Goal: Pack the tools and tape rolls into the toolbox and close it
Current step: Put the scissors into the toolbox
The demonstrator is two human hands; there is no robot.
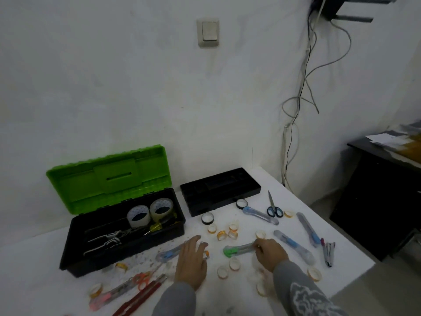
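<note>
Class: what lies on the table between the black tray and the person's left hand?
The head view shows a black tape roll and small orange tape rolls there.

Wall switch (208,32) top ctr; loose cables (304,75) rt; black desk (376,197) w/ papers (385,139).

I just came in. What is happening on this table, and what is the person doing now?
A person is packing a toolbox whose green lid stands open. Two large tape rolls and pliers already lie inside. The right hand holds the end of a green cutter, and the left hand rests on a blue cutter. Many small tape rolls, other cutters and scissors lie on the table, not yet packed. A black tray sits beside the toolbox.
</note>
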